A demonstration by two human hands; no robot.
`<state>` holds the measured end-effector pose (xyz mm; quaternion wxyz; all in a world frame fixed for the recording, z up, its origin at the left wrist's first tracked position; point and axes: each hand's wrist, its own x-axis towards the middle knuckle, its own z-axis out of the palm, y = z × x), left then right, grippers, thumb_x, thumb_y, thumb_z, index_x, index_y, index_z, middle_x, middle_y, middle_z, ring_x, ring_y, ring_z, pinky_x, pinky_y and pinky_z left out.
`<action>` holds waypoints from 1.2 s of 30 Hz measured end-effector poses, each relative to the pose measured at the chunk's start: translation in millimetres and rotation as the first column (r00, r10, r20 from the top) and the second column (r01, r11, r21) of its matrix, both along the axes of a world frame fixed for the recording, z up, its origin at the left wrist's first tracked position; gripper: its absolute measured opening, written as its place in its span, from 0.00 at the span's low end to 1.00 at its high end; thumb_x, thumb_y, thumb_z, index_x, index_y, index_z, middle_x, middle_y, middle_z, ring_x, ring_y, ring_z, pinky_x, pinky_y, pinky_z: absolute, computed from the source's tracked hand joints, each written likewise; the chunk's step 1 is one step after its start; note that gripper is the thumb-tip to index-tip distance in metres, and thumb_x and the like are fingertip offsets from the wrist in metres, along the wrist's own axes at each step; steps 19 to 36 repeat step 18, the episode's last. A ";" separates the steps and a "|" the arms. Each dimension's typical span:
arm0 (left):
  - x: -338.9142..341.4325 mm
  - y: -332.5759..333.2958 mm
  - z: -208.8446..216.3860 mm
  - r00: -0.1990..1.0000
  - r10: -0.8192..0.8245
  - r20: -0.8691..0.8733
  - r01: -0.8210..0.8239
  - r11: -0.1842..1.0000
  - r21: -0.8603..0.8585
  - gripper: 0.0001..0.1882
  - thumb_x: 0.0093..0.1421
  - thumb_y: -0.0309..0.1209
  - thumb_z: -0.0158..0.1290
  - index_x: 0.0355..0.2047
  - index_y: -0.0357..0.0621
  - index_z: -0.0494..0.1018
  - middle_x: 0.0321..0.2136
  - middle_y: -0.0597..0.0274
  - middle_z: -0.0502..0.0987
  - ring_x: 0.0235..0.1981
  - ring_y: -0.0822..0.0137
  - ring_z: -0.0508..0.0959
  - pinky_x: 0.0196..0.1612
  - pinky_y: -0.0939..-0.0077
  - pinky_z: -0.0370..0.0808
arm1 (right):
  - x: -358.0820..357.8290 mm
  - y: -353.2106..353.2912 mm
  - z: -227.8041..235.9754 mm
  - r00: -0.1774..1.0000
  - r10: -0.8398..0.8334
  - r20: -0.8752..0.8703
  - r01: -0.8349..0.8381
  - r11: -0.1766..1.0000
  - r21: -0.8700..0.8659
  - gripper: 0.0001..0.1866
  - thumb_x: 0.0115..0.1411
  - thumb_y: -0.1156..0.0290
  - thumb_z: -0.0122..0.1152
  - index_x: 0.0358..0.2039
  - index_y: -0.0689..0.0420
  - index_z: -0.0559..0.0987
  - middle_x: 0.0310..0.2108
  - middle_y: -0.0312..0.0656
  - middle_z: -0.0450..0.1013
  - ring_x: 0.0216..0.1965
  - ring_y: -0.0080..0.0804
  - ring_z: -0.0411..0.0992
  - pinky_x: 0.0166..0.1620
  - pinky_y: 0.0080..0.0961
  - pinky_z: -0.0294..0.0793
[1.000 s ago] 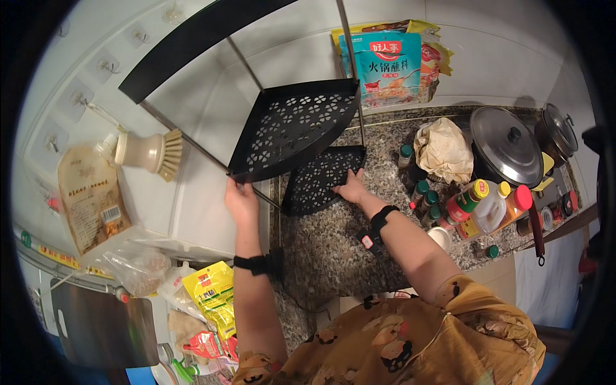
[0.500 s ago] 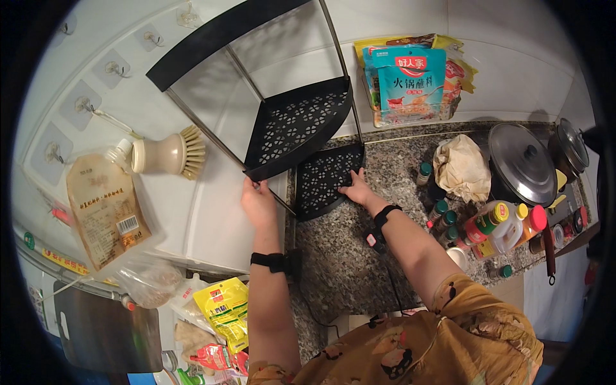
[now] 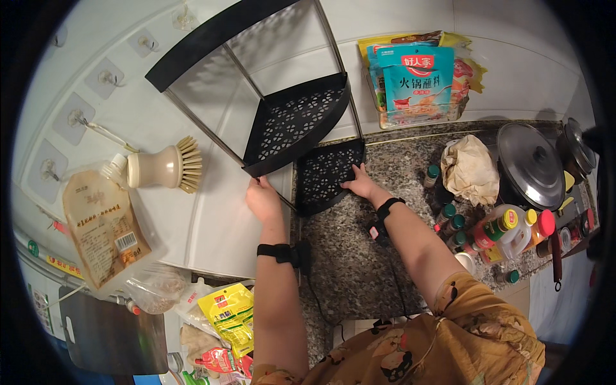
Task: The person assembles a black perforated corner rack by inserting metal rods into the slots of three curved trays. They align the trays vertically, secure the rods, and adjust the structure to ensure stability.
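Note:
A black corner shelf [image 3: 297, 125] with several fan-shaped tiers and metal posts stands in the counter's corner. Clover-shaped cutouts cover its lower two tiers. My left hand [image 3: 264, 200] is closed at the front left post, just under the middle tier; its fingertips are partly hidden behind the shelf. At the bottom tier [image 3: 329, 172], my right hand [image 3: 364, 186] grips the right part of the curved front rim, thumb and fingers around the edge. Both wrists wear black straps.
Right of my right arm stand green-capped jars [image 3: 456, 222], sauce bottles [image 3: 497, 228], a crumpled cloth [image 3: 470, 169] and a lidded pot [image 3: 531, 165]. Seasoning packets [image 3: 420, 80] sit in a wall rack. On the left wall hang a brush [image 3: 163, 165] and a brown pouch [image 3: 108, 224].
The view has shifted slightly. My left hand has turned a little at the post, so fewer of its fingers show. My right hand keeps its place on the bottom tier's rim.

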<state>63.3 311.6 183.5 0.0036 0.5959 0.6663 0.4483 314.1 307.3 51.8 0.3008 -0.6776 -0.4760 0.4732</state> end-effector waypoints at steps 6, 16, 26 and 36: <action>-3.0 -11.6 -14.4 0.963 -0.143 0.230 0.145 0.989 0.007 0.17 0.63 0.38 0.56 0.34 0.30 0.76 0.25 0.44 0.78 0.28 0.46 0.79 0.34 0.54 0.72 | -15.3 -16.8 19.3 0.980 -0.175 -0.097 0.179 0.983 0.035 0.53 0.57 0.61 0.69 0.73 0.59 0.47 0.75 0.56 0.27 0.75 0.52 0.39 0.70 0.40 0.54; 10.7 -103.3 -16.5 0.819 -0.195 0.540 0.192 0.979 0.063 0.44 0.62 0.36 0.59 0.70 0.33 0.49 0.66 0.35 0.61 0.61 0.40 0.70 0.61 0.58 0.69 | -75.6 -115.9 71.4 0.932 -0.015 -0.361 0.133 0.943 0.306 0.43 0.55 0.63 0.68 0.67 0.65 0.61 0.69 0.53 0.56 0.67 0.49 0.59 0.66 0.33 0.61; 13.3 -138.7 -5.7 0.782 -0.229 0.580 0.230 0.971 0.073 0.44 0.62 0.36 0.59 0.71 0.35 0.48 0.67 0.38 0.59 0.63 0.38 0.67 0.63 0.57 0.67 | -82.6 -155.3 94.2 0.952 0.087 -0.295 0.018 0.942 0.335 0.42 0.56 0.63 0.68 0.68 0.63 0.61 0.71 0.52 0.53 0.69 0.46 0.58 0.69 0.33 0.57; 13.3 -138.7 -5.7 0.782 -0.229 0.580 0.230 0.971 0.073 0.44 0.62 0.36 0.59 0.71 0.35 0.48 0.67 0.38 0.59 0.63 0.38 0.67 0.63 0.57 0.67 | -82.6 -155.3 94.2 0.952 0.087 -0.295 0.018 0.942 0.335 0.42 0.56 0.63 0.68 0.68 0.63 0.61 0.71 0.52 0.53 0.69 0.46 0.58 0.69 0.33 0.57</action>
